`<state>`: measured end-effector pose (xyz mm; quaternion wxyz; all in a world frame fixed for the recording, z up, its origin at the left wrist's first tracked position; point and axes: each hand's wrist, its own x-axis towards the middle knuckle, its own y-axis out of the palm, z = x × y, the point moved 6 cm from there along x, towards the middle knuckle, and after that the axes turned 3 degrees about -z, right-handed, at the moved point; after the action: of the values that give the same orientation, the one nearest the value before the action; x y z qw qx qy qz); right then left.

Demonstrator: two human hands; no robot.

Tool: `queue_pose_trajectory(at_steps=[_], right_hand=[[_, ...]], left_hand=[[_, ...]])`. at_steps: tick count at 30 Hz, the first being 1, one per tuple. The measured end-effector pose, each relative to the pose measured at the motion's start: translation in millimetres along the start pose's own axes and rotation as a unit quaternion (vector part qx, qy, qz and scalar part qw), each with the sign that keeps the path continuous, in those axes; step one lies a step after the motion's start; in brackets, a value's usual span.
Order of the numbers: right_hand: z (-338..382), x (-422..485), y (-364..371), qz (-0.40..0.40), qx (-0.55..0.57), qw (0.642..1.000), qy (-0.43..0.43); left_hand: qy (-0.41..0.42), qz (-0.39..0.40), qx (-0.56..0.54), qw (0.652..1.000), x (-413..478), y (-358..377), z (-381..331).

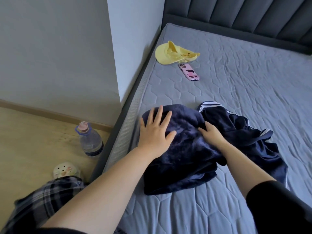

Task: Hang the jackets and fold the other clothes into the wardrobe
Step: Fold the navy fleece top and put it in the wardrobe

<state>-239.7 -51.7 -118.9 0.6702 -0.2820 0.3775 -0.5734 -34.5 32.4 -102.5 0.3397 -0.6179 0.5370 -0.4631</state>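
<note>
Grey quilted mattress [236, 85] seen against a dark padded headboard [253, 12]. Navy fleece garment [182, 159] laid partly folded near the mattress's left edge; navy track jacket [236, 132] with white stripes crumpled just beside it on the right, touching. Left hand [154, 129] pressed flat on the fleece, fingers spread. Right hand [211, 133] noted with fingers curled into a fold of the fleece. Water bottle [90, 141] stood on the wooden floor. Yellow cap [170, 55] and pink-cased phone [190, 72] placed farther up.
</note>
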Motion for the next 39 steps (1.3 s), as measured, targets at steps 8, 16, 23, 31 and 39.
queue_pose_trajectory(at_steps=[8, 16, 23, 31, 39], right_hand=[[61, -10, -5, -0.148, -0.166, 0.955, -0.197], [-24, -4, 41, -0.097, 0.032, 0.994, -0.031], [-52, -22, 41, -0.112, 0.099, 0.973, 0.174], [-67, -21, 43, 0.151, 0.263, 0.916, 0.261], [-71, -39, 54, 0.184, 0.423, 0.834, 0.303]], left_hand=[[0.004, 0.121, 0.094, 0.988, 7, 37, -3], [0.004, 0.114, 0.08, 0.99, -1, 55, -3], [0.015, 0.123, 0.101, 0.987, -2, 62, 3], [0.008, 0.144, 0.104, 0.984, -1, 62, 13], [-0.009, 0.22, 0.06, 0.974, 4, 50, 25]])
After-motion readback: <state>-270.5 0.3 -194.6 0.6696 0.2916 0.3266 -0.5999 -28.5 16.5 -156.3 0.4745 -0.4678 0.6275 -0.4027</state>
